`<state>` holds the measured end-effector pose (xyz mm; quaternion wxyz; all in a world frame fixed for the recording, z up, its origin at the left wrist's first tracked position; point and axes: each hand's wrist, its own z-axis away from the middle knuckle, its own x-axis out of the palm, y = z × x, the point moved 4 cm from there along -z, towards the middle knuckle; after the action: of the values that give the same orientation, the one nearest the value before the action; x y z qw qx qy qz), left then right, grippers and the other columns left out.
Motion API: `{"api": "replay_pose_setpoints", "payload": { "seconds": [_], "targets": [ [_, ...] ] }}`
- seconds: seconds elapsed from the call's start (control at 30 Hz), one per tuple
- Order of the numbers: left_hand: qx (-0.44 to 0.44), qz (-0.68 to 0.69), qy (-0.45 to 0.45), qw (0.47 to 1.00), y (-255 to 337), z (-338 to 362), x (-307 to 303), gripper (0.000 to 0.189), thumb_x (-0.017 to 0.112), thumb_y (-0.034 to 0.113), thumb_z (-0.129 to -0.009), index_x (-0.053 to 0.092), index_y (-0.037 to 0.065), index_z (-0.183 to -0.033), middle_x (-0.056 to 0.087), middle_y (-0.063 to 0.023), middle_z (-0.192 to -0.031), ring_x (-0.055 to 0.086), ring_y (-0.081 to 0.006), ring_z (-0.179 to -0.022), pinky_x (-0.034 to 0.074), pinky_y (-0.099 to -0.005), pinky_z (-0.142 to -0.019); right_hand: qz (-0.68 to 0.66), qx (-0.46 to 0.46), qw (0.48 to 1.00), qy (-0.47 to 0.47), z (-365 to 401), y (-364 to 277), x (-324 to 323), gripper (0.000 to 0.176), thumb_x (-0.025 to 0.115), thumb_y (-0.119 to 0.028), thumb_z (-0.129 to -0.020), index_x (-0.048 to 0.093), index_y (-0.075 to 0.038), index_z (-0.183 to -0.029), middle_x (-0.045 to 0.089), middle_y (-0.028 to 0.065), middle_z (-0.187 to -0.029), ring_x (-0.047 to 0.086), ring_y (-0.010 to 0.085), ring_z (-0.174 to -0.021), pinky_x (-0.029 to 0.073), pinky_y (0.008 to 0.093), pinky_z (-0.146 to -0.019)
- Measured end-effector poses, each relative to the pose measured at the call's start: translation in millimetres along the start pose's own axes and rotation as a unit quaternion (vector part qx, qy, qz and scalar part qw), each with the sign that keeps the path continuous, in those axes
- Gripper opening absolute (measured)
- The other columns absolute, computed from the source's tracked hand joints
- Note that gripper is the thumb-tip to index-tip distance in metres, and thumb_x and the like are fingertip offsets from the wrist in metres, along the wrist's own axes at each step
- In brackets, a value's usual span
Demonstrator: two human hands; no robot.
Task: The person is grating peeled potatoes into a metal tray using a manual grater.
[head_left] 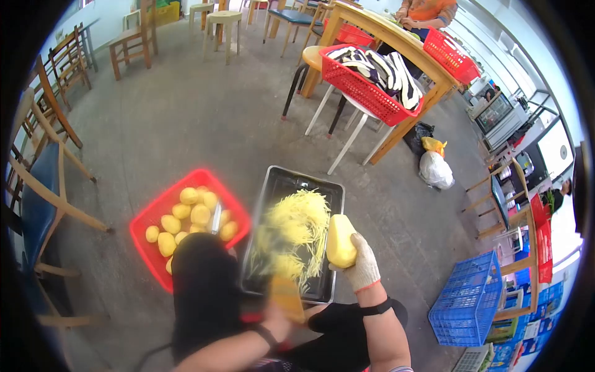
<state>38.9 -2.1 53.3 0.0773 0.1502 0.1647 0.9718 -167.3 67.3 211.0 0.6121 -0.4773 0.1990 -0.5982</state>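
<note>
My right hand [362,265], in a pale knitted glove, is closed around a large peeled potato [341,240] beside the tray's right edge. Blurred by motion, my bare left hand [277,322] grips a flat orange-yellow grater [287,300] at the tray's near end; its working face cannot be made out. Yellow potato shreds [299,217] are heaped in the dark metal tray [337,193] on the floor. To its left, a red basket [149,232] contains several peeled potatoes [200,214] and a knife [216,219]. My knee hides part of that basket.
A red basket of striped eggplants [378,71] rests on a stool in front of a wooden table [396,38]. Another person [427,12] works behind it. Plastic bags [436,168] lie on the floor. A blue crate [468,301] stands right; chairs [46,192] line the left.
</note>
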Motion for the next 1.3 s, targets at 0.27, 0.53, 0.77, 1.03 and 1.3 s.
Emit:
{"api": "replay_pose_setpoints", "payload": {
  "seconds": [0.27,0.53,0.77,1.03,1.3],
  "targets": [
    [0.089,-0.102,0.020,0.991,-1,-58,28,0.034,0.047,0.032,-0.089,0.057,0.000,-0.092,0.060,-0.0114,-0.080,0.057,-0.0215,-0.059,0.049,-0.0339,-0.048,-0.068,-0.046,0.997,-0.008,8,-26,-2,0.049,0.050,-0.029,-0.089,0.042,-0.004,-0.130,0.057,0.0103,-0.113,0.060,0.0239,-0.096,0.053,0.0449,-0.071],
    [0.164,-0.083,-0.079,0.980,2,-159,122,0.030,0.044,0.029,-0.087,0.055,0.002,-0.095,0.055,-0.0114,-0.089,0.053,-0.0218,-0.069,0.047,-0.0311,-0.057,-0.081,-0.070,0.993,0.044,24,-38,-16,0.050,0.049,-0.025,-0.090,0.040,-0.001,-0.132,0.055,0.0120,-0.120,0.056,0.0230,-0.106,0.047,0.0383,-0.090],
    [0.314,-0.235,-0.158,0.906,31,-199,198,0.036,0.045,0.026,-0.085,0.055,-0.001,-0.105,0.057,-0.0145,-0.103,0.057,-0.0237,-0.079,0.050,-0.0333,-0.064,-0.079,-0.078,0.993,0.030,37,-44,-24,0.052,0.051,-0.028,-0.088,0.040,-0.003,-0.132,0.056,0.0109,-0.115,0.060,0.0239,-0.096,0.055,0.0433,-0.069],
    [0.078,-0.015,-0.117,0.990,125,2,208,0.034,0.046,0.019,-0.085,0.056,-0.002,-0.110,0.060,-0.0172,-0.107,0.062,-0.0277,-0.090,0.051,-0.0382,-0.073,-0.080,-0.077,0.993,0.044,50,-43,-31,0.044,0.052,-0.035,-0.088,0.048,-0.009,-0.124,0.060,0.0071,-0.108,0.060,0.0229,-0.093,0.052,0.0440,-0.068],
    [0.267,-0.441,-0.098,0.851,162,11,211,0.027,0.048,0.012,-0.085,0.059,-0.002,-0.105,0.063,-0.0191,-0.105,0.063,-0.0298,-0.092,0.050,-0.0390,-0.079,-0.098,-0.063,0.992,0.042,45,-39,-32,0.055,0.049,-0.026,-0.087,0.036,-0.001,-0.134,0.053,0.0139,-0.120,0.060,0.0259,-0.099,0.056,0.0422,-0.065]
  ]
}}
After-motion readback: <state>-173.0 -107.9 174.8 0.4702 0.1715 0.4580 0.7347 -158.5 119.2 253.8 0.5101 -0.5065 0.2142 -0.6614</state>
